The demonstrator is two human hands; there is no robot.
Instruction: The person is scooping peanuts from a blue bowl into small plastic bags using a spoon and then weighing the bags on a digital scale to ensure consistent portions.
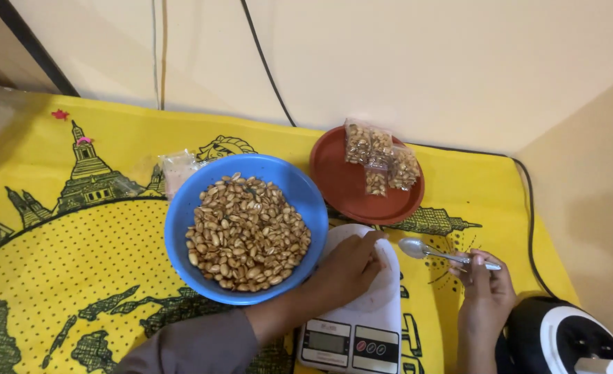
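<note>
While the left hand [348, 266] rests palm-down with curled fingers on the white platform of one kitchen scale [358, 325], pressing what looks like a thin clear bag I cannot make out fully, the right hand [485, 291] is closed on the handle of one metal spoon [438, 253], its empty bowl pointing toward the scale. One blue bowl [182, 221], filled with roasted peanuts [247, 233], stands just beside the scale near the middle of the surface [64, 270], which is covered with a yellow printed cloth; the bowl's rim overlaps the left forearm. One red-brown plate [341, 187] sits near the far edge, touching the wall side, and carries about three small clear packets of peanuts [379, 163]. One crumpled clear bag [176, 168] lies behind the bowl. One black-and-white appliance [563, 339] occupies the near right corner, and a black cable [528, 208] runs along the right edge.
</note>
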